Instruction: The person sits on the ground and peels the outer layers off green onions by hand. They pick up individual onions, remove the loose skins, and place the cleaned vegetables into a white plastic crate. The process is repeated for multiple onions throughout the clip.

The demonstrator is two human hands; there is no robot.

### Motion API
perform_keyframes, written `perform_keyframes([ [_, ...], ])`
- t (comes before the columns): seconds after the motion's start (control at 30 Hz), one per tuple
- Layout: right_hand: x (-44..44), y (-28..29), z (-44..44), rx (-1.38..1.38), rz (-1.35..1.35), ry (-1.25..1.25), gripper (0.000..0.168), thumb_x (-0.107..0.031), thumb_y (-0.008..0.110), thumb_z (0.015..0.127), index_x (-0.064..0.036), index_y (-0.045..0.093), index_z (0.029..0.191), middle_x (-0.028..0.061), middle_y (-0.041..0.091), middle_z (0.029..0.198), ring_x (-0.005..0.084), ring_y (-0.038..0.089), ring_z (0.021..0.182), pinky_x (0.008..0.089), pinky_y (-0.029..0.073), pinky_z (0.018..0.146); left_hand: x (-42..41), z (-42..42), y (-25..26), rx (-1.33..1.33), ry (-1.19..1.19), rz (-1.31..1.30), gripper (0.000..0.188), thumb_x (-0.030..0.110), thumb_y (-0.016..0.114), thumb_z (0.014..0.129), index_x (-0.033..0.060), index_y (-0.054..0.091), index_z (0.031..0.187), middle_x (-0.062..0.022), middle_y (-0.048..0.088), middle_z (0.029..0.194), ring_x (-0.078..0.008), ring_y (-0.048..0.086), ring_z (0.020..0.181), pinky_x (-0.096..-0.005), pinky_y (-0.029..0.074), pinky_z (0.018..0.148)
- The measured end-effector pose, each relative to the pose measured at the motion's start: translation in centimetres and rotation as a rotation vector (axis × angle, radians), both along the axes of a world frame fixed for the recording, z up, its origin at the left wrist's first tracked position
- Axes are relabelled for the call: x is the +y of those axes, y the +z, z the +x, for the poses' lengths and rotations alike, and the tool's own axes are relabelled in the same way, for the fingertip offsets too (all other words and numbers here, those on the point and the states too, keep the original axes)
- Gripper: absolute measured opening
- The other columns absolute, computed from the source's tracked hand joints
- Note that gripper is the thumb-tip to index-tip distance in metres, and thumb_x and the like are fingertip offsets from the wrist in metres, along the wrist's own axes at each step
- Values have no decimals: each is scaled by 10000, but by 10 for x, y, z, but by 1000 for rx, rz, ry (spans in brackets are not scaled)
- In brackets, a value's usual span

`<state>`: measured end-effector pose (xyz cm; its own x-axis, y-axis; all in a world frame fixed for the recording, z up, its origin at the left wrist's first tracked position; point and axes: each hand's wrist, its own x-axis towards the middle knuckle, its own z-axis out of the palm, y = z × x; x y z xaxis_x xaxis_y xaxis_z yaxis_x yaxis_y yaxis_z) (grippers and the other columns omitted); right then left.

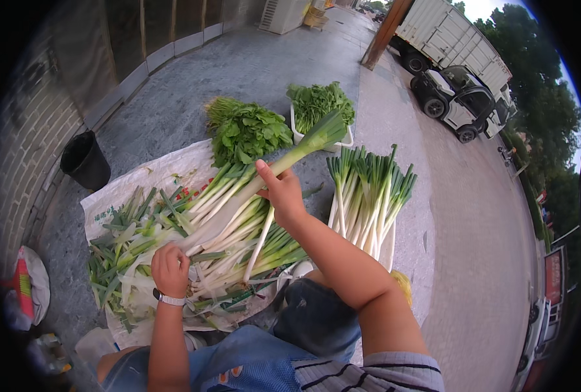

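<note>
A long leek [290, 159] with a white shaft and a trimmed green top slants across the view. My right hand [284, 193] grips it below the green leaves, thumb on top. At its lower white end, my left hand [170, 269], with a watch on the wrist, has its fingers curled around the tip; the fingers partly hide this end. Beneath lies a pile of untrimmed leeks [231, 201]. Peeled leaves and scraps [128, 250] are heaped by my left hand. To the right, cleaned leeks [366, 196] stand bundled in a light container.
A white printed sack [102, 206] lies under the pile. Beyond it are a bunch of leafy greens [251, 130] and a white basket [298, 134] of more greens. A black bucket [85, 161] stands left. A post [386, 32], small car [457, 100] and truck [454, 36] are farther off.
</note>
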<state>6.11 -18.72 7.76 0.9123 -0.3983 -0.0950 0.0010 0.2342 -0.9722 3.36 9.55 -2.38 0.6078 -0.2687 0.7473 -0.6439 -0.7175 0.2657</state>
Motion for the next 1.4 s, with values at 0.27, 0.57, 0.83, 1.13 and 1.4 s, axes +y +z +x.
perform_keyframes([
  [0.27, -1, -15, 3, 21, 149, 179, 337, -114, 567, 920, 18, 400, 1181, 154, 643, 1003, 243, 655, 927, 348, 533, 781, 15, 0, -3, 318, 207, -501, 205, 32, 668, 757, 42, 497, 869, -121, 595, 744, -296, 596, 621, -360, 477, 578],
  [0.57, 37, -7, -8, -92, -318, 453, 227, -118, 595, 919, 15, 467, 1051, 75, 628, 784, 141, 631, 736, 279, 500, 702, 1, 24, 44, 659, 2, -618, 389, 91, 583, 891, 25, 513, 1268, -100, 619, 1140, -156, 596, 871, -272, 480, 745],
  [0.83, 81, -21, -35, -83, -764, 580, 388, -254, 698, 836, -15, 468, 1037, 159, 615, 667, 308, 621, 594, 389, 472, 540, -69, 27, 111, 974, -497, -1175, 245, 167, 490, 957, 10, 585, 1119, -78, 673, 1027, -5, 376, 589, -165, 342, 523],
  [1.13, 80, -23, -40, -100, -1085, 678, 378, -289, 686, 838, -4, 462, 943, 184, 602, 635, 368, 617, 590, 429, 473, 534, -58, 20, 90, 982, -437, -1391, 221, 31, 400, 873, 4, 606, 948, -98, 669, 888, -11, 350, 513, -172, 310, 468],
  [1.4, 69, -18, -28, 176, -93, 1122, 297, -215, 569, 943, 21, 512, 1114, 110, 660, 840, 185, 665, 743, 315, 554, 700, -48, 23, 87, 1070, -499, -1489, 186, 53, 428, 879, 8, 605, 913, -95, 657, 863, -28, 378, 504, -179, 329, 453],
])
